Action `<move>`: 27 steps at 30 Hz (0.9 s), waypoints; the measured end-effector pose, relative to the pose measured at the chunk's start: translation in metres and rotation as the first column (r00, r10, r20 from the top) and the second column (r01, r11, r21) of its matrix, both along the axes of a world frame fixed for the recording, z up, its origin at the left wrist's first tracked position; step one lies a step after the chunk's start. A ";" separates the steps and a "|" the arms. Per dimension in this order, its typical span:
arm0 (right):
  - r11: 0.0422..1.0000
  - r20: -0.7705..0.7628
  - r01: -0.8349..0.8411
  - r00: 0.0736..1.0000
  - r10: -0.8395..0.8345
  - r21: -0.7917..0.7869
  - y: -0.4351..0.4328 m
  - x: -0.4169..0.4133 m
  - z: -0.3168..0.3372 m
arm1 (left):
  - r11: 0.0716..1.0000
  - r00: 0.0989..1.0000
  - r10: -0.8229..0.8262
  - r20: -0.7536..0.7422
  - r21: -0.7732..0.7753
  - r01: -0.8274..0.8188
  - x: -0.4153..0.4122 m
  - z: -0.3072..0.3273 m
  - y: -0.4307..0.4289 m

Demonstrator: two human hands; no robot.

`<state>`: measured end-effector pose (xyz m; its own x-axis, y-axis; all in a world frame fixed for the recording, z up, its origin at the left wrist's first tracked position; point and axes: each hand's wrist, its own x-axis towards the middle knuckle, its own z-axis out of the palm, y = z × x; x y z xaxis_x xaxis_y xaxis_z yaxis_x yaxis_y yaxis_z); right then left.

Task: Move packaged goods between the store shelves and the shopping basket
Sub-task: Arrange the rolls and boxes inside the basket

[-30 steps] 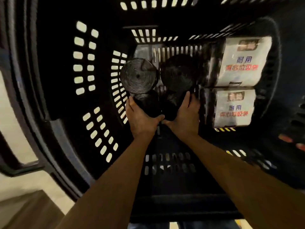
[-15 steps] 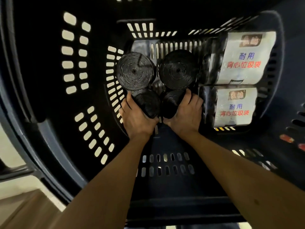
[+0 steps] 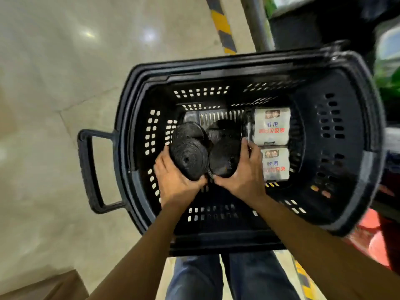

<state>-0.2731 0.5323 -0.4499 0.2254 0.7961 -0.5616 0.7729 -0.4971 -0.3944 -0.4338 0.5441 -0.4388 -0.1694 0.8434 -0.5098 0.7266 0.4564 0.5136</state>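
Note:
A black plastic shopping basket (image 3: 242,68) stands on the floor below me. My left hand (image 3: 175,180) grips a roll of black bin bags (image 3: 188,156) raised above the basket floor. Beside it, my right hand (image 3: 242,176) holds a second black roll (image 3: 225,159). Two more black rolls (image 3: 220,131) lie behind them at the basket's bottom. Two white-labelled packs of bin bags (image 3: 271,126) lie side by side at the right of the basket, just beyond my right hand.
The basket's handle (image 3: 91,169) sticks out on its left side over the pale tiled floor (image 3: 54,83). A yellow-black striped strip (image 3: 223,24) and a metal post (image 3: 255,22) stand behind. Dark shelving (image 3: 385,61) lies on the right, a brown box (image 3: 43,286) at lower left.
My view has pulled up and back out of the basket. Both hands have lifted their two rolls up from the basket floor, off the rolls behind.

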 end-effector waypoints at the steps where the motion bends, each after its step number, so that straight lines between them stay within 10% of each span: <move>1: 1.000 -0.009 -0.010 1.000 0.011 0.009 0.007 0.004 0.017 | 1.000 1.000 -0.014 0.018 0.024 0.014 0.001 0.017 0.007; 27: 0.771 -0.117 0.165 0.986 -0.118 0.615 0.019 0.071 0.475 | 0.782 0.877 -0.449 0.173 0.551 0.292 0.028 0.473 0.090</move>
<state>-0.2016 0.5511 0.0254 0.3442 0.9386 0.0258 0.6730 -0.2274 -0.7039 -0.4055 0.6338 0.0339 0.2926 0.9560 0.0191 0.5733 -0.1914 0.7967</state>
